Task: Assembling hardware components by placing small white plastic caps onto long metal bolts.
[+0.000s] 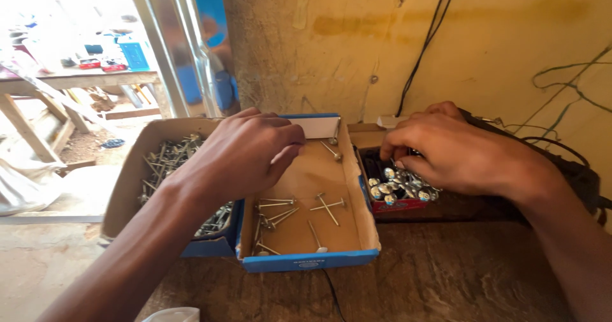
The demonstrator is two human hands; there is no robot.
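While my left hand (245,153) hovers loosely curled and empty, my right hand (446,150) pinches small, stiff, slippery domed nails (398,188) by their caps.

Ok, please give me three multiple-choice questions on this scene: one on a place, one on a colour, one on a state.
1. Where is the right hand?
A. over the small red box
B. over the middle box
C. on the bench

2. What colour is the front edge of the middle box?
A. green
B. blue
C. white

3. How full is the left box beside the middle box?
A. fuller of nails
B. emptier
C. equally sparse

Answers: 1 A, its fingers reach into the shiny caps there. 2 B, the rim shows blue. 3 A, a dense heap against a few scattered nails. The left hand hovers between them.
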